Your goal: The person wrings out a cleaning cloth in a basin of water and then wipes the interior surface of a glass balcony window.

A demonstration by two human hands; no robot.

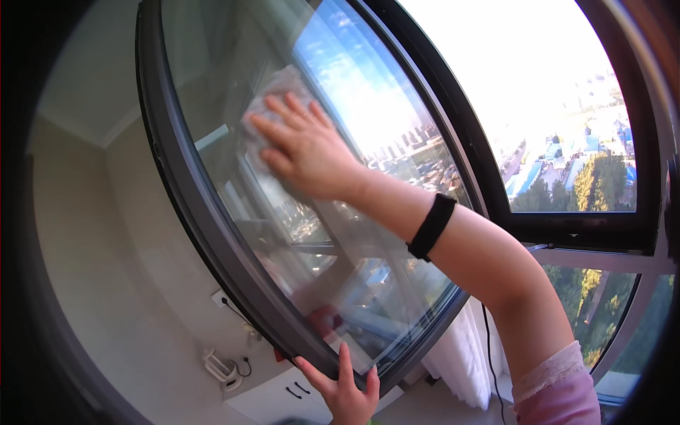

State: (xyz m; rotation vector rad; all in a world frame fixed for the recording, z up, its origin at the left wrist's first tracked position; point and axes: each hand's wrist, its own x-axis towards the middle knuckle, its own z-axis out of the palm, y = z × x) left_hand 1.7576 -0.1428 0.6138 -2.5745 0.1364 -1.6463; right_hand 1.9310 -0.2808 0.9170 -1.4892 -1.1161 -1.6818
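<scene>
A casement window sash with a dark frame [212, 212] stands swung into the room, its glass pane [361, 223] reflecting sky and buildings. My right hand [308, 149] lies flat with fingers spread, pressing a pale, thin cloth [287, 79] against the upper part of the pane; part of the cloth is hidden under the palm, and it is slightly blurred. A black band [433, 227] circles the right forearm. At the bottom, my left hand [353, 396] touches the sash's lower frame, its visible fingers spread.
Right of the sash is the dark fixed window frame [574, 228], with trees and buildings outside. A white curtain [462, 350] and a black cable [494, 361] hang below. At lower left are a white cabinet [265, 404], a white appliance [220, 372] and a wall socket [218, 298].
</scene>
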